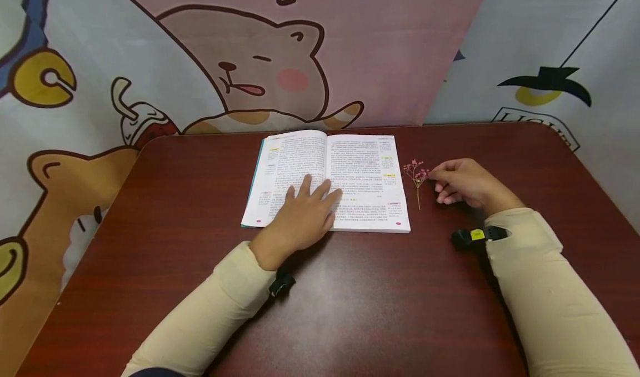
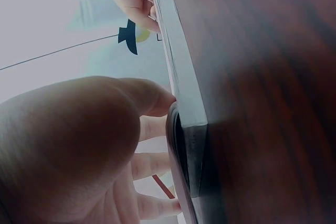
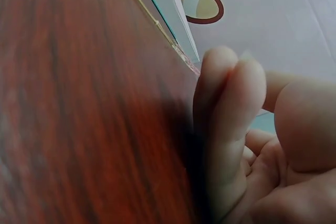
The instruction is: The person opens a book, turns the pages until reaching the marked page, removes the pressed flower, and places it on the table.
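An open book [image 1: 360,166] lies on the dark red table [image 1: 380,293] at the middle back. My left hand [image 1: 311,196] rests flat on its pages near the spine, fingers straight and spread. In the left wrist view the palm [image 2: 79,145] lies against the book's page edge [image 2: 181,77]. A small dried sprig with pink blossoms [image 1: 418,184] lies on the table just right of the book. My right hand [image 1: 434,172] pinches it at the blossom end with thumb and forefinger, the other fingers curled. The right wrist view shows the thin stem [image 3: 152,20] running from my curled fingers [image 3: 231,93] towards the book's corner [image 3: 173,9].
A cartoon-printed cloth [image 1: 240,66] hangs close behind the table's far edge. Black wrist-camera straps sit on both sleeves [image 1: 281,283] [image 1: 475,236]. Bare tabletop stretches in front of the book and to both sides.
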A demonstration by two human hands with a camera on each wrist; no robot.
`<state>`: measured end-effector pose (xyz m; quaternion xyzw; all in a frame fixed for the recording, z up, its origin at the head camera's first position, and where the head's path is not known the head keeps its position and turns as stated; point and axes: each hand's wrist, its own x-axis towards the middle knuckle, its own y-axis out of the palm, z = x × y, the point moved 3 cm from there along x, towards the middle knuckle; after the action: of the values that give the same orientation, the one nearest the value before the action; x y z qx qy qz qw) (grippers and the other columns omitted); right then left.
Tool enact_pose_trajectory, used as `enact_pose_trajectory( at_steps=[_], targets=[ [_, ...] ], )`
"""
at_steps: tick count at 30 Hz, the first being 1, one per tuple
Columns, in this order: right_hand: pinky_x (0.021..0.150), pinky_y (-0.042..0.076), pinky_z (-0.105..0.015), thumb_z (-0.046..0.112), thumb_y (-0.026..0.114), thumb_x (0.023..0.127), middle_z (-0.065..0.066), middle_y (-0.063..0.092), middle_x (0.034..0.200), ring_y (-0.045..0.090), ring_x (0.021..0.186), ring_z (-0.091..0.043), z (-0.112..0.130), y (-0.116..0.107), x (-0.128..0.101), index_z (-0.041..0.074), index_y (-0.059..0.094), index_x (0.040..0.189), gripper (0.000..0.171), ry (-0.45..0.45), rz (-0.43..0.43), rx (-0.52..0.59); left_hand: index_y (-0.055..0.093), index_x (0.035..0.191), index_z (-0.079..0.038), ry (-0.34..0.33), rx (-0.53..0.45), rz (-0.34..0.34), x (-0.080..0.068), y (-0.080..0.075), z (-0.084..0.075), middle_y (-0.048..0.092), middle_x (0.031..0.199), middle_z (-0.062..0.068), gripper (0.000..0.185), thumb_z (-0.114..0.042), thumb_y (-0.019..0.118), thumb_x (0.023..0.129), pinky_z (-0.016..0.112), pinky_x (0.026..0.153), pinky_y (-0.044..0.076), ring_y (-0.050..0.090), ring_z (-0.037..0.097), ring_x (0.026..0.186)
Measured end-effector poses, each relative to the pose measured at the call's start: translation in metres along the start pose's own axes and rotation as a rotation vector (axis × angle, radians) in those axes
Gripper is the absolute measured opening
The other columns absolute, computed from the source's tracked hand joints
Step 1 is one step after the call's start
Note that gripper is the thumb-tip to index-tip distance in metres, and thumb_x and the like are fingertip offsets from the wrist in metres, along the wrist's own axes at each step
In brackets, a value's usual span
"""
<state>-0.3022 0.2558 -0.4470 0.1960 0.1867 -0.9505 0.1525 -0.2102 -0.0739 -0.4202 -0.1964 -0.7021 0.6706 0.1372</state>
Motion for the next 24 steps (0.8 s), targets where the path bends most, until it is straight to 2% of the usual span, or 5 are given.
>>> enact_pose_trajectory(
  at_steps=[5, 15, 24],
  targets=[
    [0.054, 0.058, -0.028, 0.022, 0.054, 0.103, 0.003, 0.058, 0.065, 0.064, 0.053, -0.009, 0.0007, -0.0001, 0.0004, -0.004, 0.051, 0.117, 0.030, -0.013, -0.005, -0.019, 0.044, 0.152, -0.021, 0.002, -0.008, -0.011, 0.0003, -0.0018, 0.0001, 0.039, 0.160, 0.008, 0.048, -0.031, 0.047, 0.105, 0.067, 0.111, 0.032, 0.028, 0.045, 0.149],
    [0.052, 0.057, -0.029, 0.021, 0.055, 0.102, 0.002, 0.057, 0.063, 0.064, 0.050, -0.009, 0.0002, 0.0008, -0.0022, -0.005, 0.050, 0.113, 0.029, -0.024, -0.037, -0.074, 0.042, 0.153, -0.022, 0.001, -0.009, 0.011, 0.0028, -0.0009, -0.0013, 0.038, 0.161, 0.007, 0.050, -0.033, 0.047, 0.105, 0.067, 0.112, 0.032, 0.026, 0.044, 0.150],
    [0.053, 0.058, -0.030, 0.025, 0.054, 0.103, 0.002, 0.058, 0.064, 0.065, 0.051, -0.010, -0.0024, 0.0018, 0.0017, -0.001, 0.048, 0.113, 0.028, -0.012, -0.044, -0.056, 0.042, 0.153, -0.022, 0.000, -0.003, 0.012, 0.0003, 0.0007, 0.0008, 0.037, 0.161, 0.007, 0.050, -0.033, 0.047, 0.105, 0.067, 0.111, 0.033, 0.027, 0.045, 0.149]
  ],
)
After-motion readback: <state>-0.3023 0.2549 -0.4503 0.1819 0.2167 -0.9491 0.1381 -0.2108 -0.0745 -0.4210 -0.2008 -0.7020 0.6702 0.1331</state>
